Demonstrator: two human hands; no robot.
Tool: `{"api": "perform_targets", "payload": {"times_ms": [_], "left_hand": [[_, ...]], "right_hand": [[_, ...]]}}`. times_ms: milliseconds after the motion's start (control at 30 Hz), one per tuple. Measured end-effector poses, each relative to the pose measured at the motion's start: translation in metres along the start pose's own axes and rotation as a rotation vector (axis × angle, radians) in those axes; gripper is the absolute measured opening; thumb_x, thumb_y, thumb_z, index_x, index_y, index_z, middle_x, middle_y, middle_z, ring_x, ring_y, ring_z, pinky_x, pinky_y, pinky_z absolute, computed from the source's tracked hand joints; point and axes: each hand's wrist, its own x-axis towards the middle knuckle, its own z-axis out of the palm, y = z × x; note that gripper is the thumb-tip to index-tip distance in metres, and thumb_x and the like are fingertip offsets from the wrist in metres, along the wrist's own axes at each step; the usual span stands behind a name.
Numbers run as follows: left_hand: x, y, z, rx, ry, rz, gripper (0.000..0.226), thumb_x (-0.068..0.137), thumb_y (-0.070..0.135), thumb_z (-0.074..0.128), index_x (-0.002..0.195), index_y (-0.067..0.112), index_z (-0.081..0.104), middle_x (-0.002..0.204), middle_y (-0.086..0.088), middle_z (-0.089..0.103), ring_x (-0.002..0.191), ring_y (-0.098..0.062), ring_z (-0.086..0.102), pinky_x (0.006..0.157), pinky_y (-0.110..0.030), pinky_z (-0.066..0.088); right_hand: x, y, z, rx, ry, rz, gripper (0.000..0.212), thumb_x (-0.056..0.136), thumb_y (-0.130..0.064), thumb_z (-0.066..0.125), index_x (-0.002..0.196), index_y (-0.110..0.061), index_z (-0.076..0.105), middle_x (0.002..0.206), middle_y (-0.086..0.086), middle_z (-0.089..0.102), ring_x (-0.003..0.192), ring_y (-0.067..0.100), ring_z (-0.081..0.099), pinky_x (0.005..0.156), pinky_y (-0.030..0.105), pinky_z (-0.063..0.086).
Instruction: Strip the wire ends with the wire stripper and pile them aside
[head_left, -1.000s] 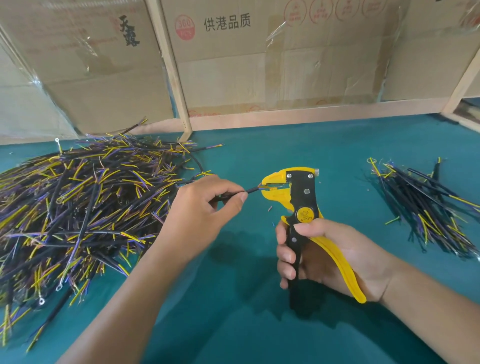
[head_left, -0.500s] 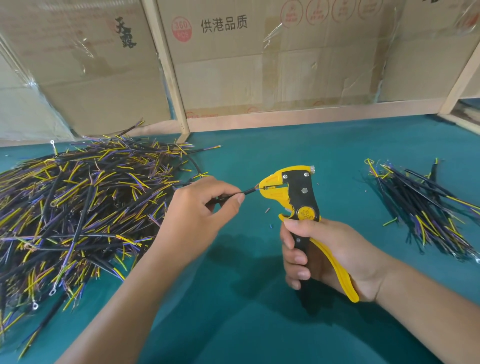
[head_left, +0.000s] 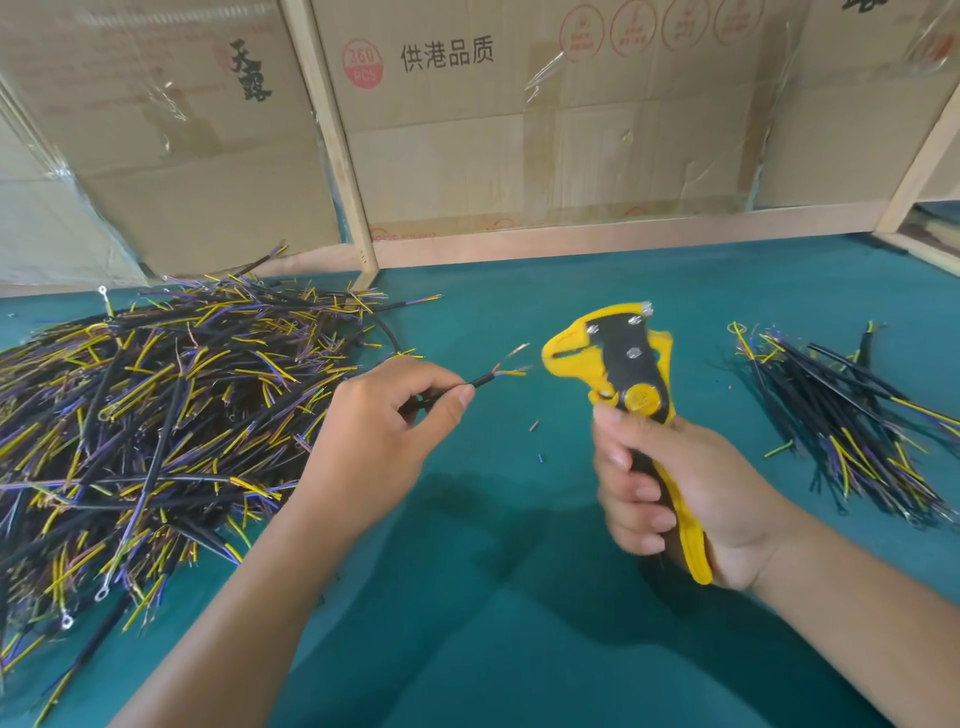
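Observation:
My left hand (head_left: 382, 431) pinches a black cable (head_left: 480, 382) whose end fans into blue and yellow cores with bare copper tips. The tips point right, a short gap from the jaws of the yellow and black wire stripper (head_left: 623, 374). My right hand (head_left: 670, 488) grips the stripper's handles, squeezed together, with the tool upright. A big heap of black cables (head_left: 145, 415) with yellow and purple cores lies on the left. A smaller pile of cables (head_left: 852, 410) lies on the right.
The green table mat (head_left: 519, 623) carries a few tiny insulation scraps (head_left: 535, 441) between my hands. Cardboard boxes (head_left: 519, 130) and a wooden frame post (head_left: 337, 156) stand along the back edge. A wooden rail runs at the far right.
The cable end was inside the stripper's jaws; now it is out, with bare copper showing. My right hand has squeezed the handles and the stripper sits slightly further right.

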Motion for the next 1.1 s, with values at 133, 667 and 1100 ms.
{"api": "perform_targets", "payload": {"times_ms": [133, 667, 1100], "left_hand": [[0.001, -0.001, -0.005, 0.005, 0.009, -0.003, 0.013, 0.093, 0.024, 0.07, 0.08, 0.025, 0.07, 0.077, 0.009, 0.061, 0.065, -0.019, 0.05, 0.063, -0.033, 0.04], [0.0, 0.008, -0.007, 0.175, -0.058, 0.223, 0.021, 0.09, 0.038, 0.059, 0.083, 0.024, 0.073, 0.073, 0.012, 0.057, 0.068, -0.011, 0.051, 0.066, -0.045, 0.044], [-0.001, 0.012, -0.007, 0.166, -0.053, 0.197, 0.012, 0.09, 0.029, 0.064, 0.083, 0.023, 0.072, 0.073, 0.011, 0.056, 0.068, -0.018, 0.052, 0.07, -0.045, 0.044]], "right_hand": [[0.002, -0.013, -0.014, 0.077, 0.018, -0.072, 0.032, 0.092, -0.035, 0.061, 0.071, -0.014, 0.047, 0.057, 0.0, 0.031, 0.042, 0.014, 0.029, 0.043, 0.027, 0.035], [-0.003, -0.005, -0.026, -0.025, -0.291, 0.118, 0.026, 0.092, -0.029, 0.064, 0.102, -0.005, 0.063, 0.086, 0.016, 0.056, 0.074, 0.03, 0.055, 0.075, 0.045, 0.05], [-0.006, 0.0, -0.024, -0.119, -0.247, 0.143, 0.032, 0.101, -0.032, 0.052, 0.107, -0.004, 0.067, 0.102, 0.019, 0.066, 0.09, 0.033, 0.064, 0.084, 0.046, 0.054]]}}
